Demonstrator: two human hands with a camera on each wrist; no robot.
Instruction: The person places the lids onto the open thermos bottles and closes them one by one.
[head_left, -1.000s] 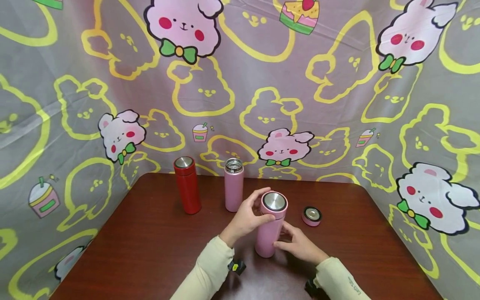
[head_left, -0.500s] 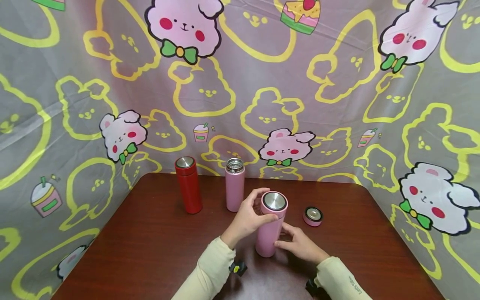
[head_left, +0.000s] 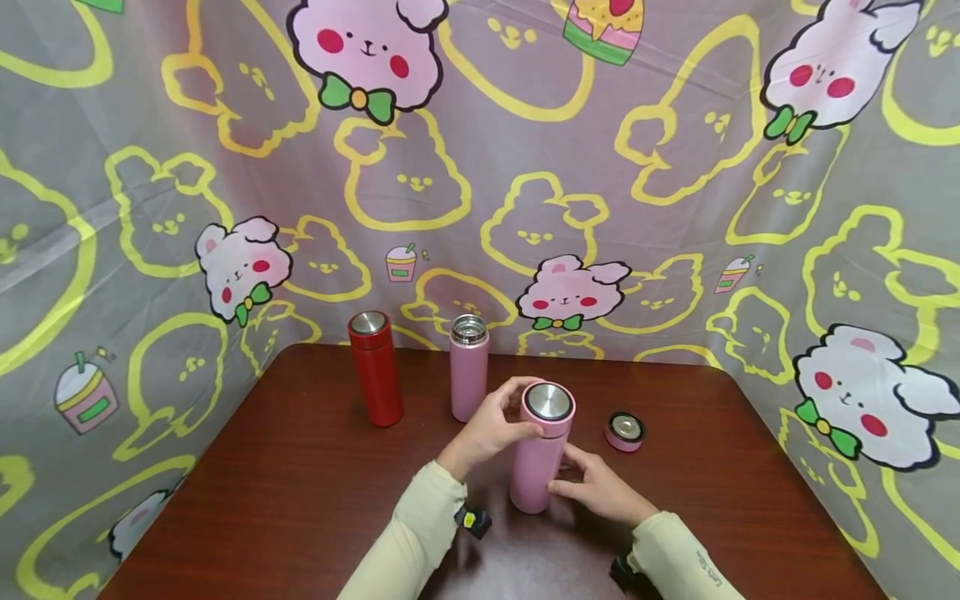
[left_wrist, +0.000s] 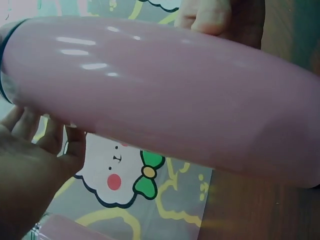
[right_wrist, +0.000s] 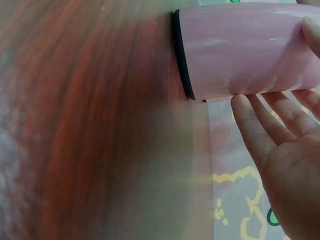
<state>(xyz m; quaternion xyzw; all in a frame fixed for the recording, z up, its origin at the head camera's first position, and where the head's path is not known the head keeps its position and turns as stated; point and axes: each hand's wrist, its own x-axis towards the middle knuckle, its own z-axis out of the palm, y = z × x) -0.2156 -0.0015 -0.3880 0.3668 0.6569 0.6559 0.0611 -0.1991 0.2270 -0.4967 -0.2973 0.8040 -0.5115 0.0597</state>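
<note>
A pink thermos (head_left: pixel 531 475) with a steel-topped lid (head_left: pixel 549 402) stands upright near the front middle of the table. My left hand (head_left: pixel 487 432) grips it at the lid, thumb on the near side and fingers round behind. Lower down, my right hand (head_left: pixel 603 492) holds the body from the right, its thumb on the front. In the left wrist view the thermos (left_wrist: pixel 165 95) spans the frame, the left hand (left_wrist: pixel 35 165) at its lid end. The right wrist view shows the black base of the thermos (right_wrist: pixel 240 50) at the table, with the right fingers (right_wrist: pixel 245 112) against its side.
Behind stands an open pink thermos (head_left: pixel 468 375) with a bare steel neck. Left of it is a red thermos (head_left: pixel 377 375) with its lid on. A loose pink lid (head_left: pixel 625 432) lies on the right. A patterned curtain (head_left: pixel 450 242) borders the brown table (head_left: pixel 300 500).
My left thumb has slid a little leftward along the lid's lower edge. The right hand and the thermos have stayed in place.
</note>
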